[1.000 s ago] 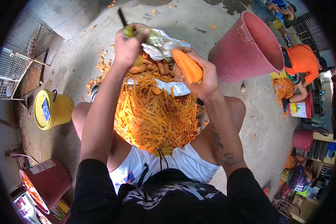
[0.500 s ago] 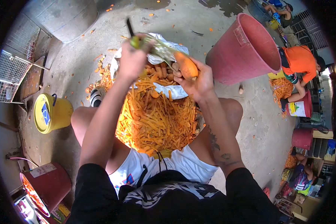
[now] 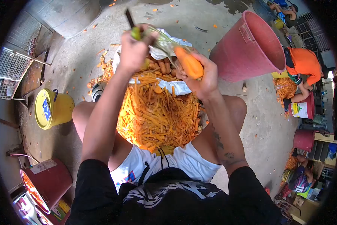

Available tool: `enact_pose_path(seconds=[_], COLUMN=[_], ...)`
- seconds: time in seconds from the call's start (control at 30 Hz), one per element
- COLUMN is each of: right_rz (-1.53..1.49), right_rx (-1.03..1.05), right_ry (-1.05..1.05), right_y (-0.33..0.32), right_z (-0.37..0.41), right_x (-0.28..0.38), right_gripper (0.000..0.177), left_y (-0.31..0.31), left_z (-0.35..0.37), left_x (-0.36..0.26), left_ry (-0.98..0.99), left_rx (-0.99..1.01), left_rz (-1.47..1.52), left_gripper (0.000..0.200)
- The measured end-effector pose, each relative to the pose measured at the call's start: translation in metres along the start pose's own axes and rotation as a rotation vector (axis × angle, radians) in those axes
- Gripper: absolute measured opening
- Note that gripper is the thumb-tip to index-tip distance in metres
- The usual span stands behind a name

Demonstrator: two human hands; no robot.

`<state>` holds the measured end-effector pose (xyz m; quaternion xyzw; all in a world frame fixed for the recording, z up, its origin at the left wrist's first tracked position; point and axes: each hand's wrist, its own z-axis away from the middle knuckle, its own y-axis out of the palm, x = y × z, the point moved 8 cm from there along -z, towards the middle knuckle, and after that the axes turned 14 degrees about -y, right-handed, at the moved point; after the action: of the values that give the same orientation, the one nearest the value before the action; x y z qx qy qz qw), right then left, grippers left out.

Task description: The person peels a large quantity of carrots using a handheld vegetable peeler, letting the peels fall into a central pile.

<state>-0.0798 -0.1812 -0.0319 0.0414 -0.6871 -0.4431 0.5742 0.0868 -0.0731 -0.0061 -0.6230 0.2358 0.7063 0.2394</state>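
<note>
My right hand (image 3: 202, 77) is closed around an orange carrot (image 3: 191, 64), which is partly peeled and slants up toward the left. In my left hand (image 3: 134, 50) is a peeler (image 3: 135, 33); a dark end and a green part stick out above the fist. Its pale working end is smeared by motion between the hands, reaching to the carrot's upper end. Below my hands a large heap of carrot peels (image 3: 159, 116) lies between my legs. Behind it, a white sack (image 3: 176, 87) holds several whole carrots (image 3: 162, 66), partly hidden by my arms.
A tall red bin (image 3: 243, 52) stands at right; a yellow lidded bucket (image 3: 54, 108) at left. A maroon bucket (image 3: 52, 180) with orange contents lies lower left. A grey drum (image 3: 69, 17) is at back left. People, including one in an orange shirt (image 3: 305, 63), sit at right.
The carrot in my right hand has shifted slightly right and down and turned a little. My left hand stays close to the same place, with the peeler's end still blurred.
</note>
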Motion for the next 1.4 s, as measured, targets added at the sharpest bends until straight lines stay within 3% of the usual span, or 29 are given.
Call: enact_pose_path(seconds=[0.03, 0.1, 0.17, 0.23, 0.27, 0.3, 0.33, 0.37, 0.43, 0.53, 0.57, 0.63, 0.67, 0.73, 0.77, 0.83, 0.9, 0.97, 1.03, 1.07, 1.1, 1.2, 1.3, 1.37, 1.4], right_rz=[-0.047, -0.075, -0.098, 0.014, 0.014, -0.067, -0.148, -0.148, -0.068, -0.042, -0.043, 0.056, 0.055, -0.012, -0.011, -0.052, 0.004, 0.062, -0.046, -0.046, -0.084, -0.079, 0.0, 0.044, -0.015], right_rx=[0.135, 0.125, 0.106, -0.141, -0.143, 0.035, 0.215, 0.219, 0.046, 0.032, 0.028, -0.078, -0.083, 0.097, 0.099, 0.147, 0.08, 0.013, 0.129, 0.135, 0.149, 0.091, -0.02, -0.053, 0.085], right_ry=[0.003, 0.031, 0.057, -0.001, 0.004, -0.003, -0.01, -0.009, -0.002, 0.09, 0.093, -0.085, -0.078, -0.027, -0.032, 0.052, 0.047, 0.045, 0.036, 0.035, 0.075, 0.068, -0.002, -0.025, 0.012], right_y=[0.002, -0.001, 0.002, -0.007, -0.013, -0.009, 0.002, 0.006, 0.002, -0.015, -0.009, 0.001, -0.002, 0.005, -0.001, -0.008, -0.004, -0.007, 0.0, -0.001, 0.0, -0.005, 0.003, -0.001, 0.002], right_z=[-0.004, -0.004, -0.005, -0.003, -0.005, -0.007, -0.005, -0.003, -0.003, -0.006, -0.004, -0.001, 0.001, -0.001, -0.002, -0.005, -0.003, -0.003, -0.001, -0.002, -0.001, -0.005, -0.004, 0.0, -0.001], right_x=[-0.003, -0.005, -0.002, 0.004, 0.001, -0.001, -0.002, -0.001, 0.002, -0.005, -0.005, 0.009, 0.006, 0.006, 0.005, -0.003, 0.0, -0.001, -0.003, -0.003, -0.005, -0.002, 0.004, 0.004, 0.003], right_gripper=[0.034, 0.034, 0.034, 0.034, 0.034, 0.033, 0.033, 0.033, 0.032, 0.03, 0.03, 0.031, 0.031, 0.032, 0.032, 0.031, 0.031, 0.03, 0.031, 0.031, 0.031, 0.03, 0.03, 0.03, 0.03], left_y=[-0.022, -0.04, -0.011, 0.037, 0.036, 0.031, 0.011, -0.01, -0.027, 0.014, 0.033, 0.037, 0.02, -0.02, -0.03, -0.019, 0.027, 0.038, 0.0, -0.019, -0.027, 0.005, 0.039, 0.001, -0.018], left_z=[-0.025, -0.037, -0.015, 0.029, 0.027, 0.023, 0.005, -0.019, -0.029, 0.004, 0.02, 0.028, 0.011, -0.028, -0.04, -0.025, 0.029, 0.038, -0.001, -0.016, -0.018, 0.012, 0.048, 0.006, -0.011], left_x=[0.016, 0.031, 0.02, -0.017, -0.019, -0.018, -0.003, 0.014, 0.018, 0.002, -0.012, -0.024, -0.006, 0.025, 0.033, 0.032, -0.02, -0.033, 0.0, 0.011, 0.006, -0.005, -0.038, -0.01, 0.001], left_ry=[-0.003, -0.086, -0.046, 0.209, 0.224, 0.233, 0.124, 0.024, -0.032, -0.03, 0.175, 0.193, 0.103, -0.017, 0.055, -0.065, 0.185, 0.444, 0.09, 0.021, 0.031, 0.007, 0.399, 0.189, 0.106], left_rx=[-0.091, -0.185, -0.162, 0.044, 0.054, 0.066, -0.005, -0.076, -0.164, -0.036, 0.028, 0.076, 0.031, -0.09, -0.165, -0.145, -0.018, 0.045, -0.02, -0.124, -0.193, -0.096, 0.044, -0.03, -0.12], left_rz=[0.04, 0.067, 0.01, -0.029, -0.065, -0.102, -0.07, -0.036, 0.131, 0.049, -0.002, -0.116, -0.056, 0.078, 0.171, 0.1, -0.036, -0.056, 0.014, 0.083, 0.102, 0.056, -0.081, -0.021, 0.029], left_gripper=[0.011, 0.013, 0.012, 0.014, 0.014, 0.014, 0.013, 0.013, 0.01, 0.014, 0.017, 0.016, 0.016, 0.015, 0.015, 0.016, 0.016, 0.014, 0.012, 0.01, 0.009, 0.012, 0.013, 0.012, 0.011])
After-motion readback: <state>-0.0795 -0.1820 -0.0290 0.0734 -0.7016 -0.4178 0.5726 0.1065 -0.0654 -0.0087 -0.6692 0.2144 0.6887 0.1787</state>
